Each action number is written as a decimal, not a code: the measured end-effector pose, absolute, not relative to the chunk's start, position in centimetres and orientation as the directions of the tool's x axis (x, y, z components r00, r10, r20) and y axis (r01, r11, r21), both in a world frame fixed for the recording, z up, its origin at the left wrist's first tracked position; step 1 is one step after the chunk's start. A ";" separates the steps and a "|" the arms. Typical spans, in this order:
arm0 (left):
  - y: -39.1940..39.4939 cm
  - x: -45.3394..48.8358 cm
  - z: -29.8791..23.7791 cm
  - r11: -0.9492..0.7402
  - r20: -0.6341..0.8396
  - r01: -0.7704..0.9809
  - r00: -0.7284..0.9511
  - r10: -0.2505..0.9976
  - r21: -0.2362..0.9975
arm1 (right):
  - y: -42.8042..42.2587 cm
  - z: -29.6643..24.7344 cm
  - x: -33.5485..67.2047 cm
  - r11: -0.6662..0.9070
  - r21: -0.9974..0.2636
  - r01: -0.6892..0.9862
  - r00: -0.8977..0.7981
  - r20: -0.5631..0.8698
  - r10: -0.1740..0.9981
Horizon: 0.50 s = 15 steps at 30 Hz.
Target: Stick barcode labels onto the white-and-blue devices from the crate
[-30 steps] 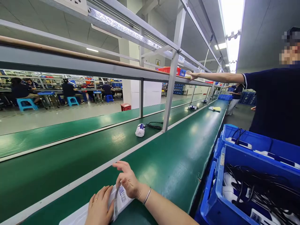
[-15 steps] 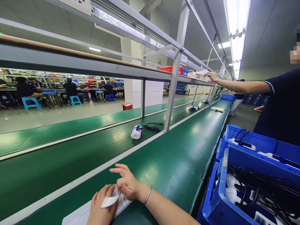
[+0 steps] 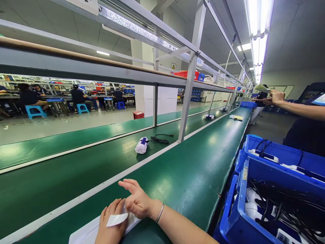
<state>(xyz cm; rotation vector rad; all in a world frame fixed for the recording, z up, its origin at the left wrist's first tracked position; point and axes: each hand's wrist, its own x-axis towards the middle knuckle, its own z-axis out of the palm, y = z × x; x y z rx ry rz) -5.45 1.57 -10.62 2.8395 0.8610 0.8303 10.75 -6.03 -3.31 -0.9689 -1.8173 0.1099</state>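
Observation:
At the bottom of the view, a long white casing (image 3: 85,231) with a raised edge lies on the near green belt. My left hand (image 3: 113,217) is closed over it, fingers together across its top. A curled white paper strip (image 3: 117,220) lies over the back of that hand; which hand grips it, I cannot tell. Against the casing's right end is my right hand (image 3: 138,201), its outer fingers stretched out and its thumb bent down beside the strip. What lies under the thumb is hidden.
A wrapped white-and-blue bundle (image 3: 142,145) with a black cable (image 3: 162,139) sits on the middle belt. Blue crates (image 3: 241,206) of cabled white units stand to the right. A metal post (image 3: 188,98) rises between the belts. A co-worker's arm (image 3: 297,105) reaches in from the right.
The bundle and cable have shifted slightly left and nearer. The co-worker's arm has drawn back from the shelf to the right, a light flat item in the hand. My hands have barely moved.

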 end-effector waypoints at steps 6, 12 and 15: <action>1.4 -5.4 -10.3 -0.805 0.388 0.557 0.709 0.589 0.204 | -6.7 -2.3 10.4 0.630 -0.670 0.393 0.190 0.730 0.657; 1.4 -5.3 -10.1 -0.805 0.414 0.549 0.695 0.588 0.223 | -6.2 -3.5 10.9 0.508 -0.675 0.535 0.126 0.658 0.743; 1.5 -5.3 -10.2 -0.807 0.393 0.540 0.706 0.590 0.240 | -6.1 -3.4 10.6 0.561 -0.664 0.495 -0.020 0.636 0.771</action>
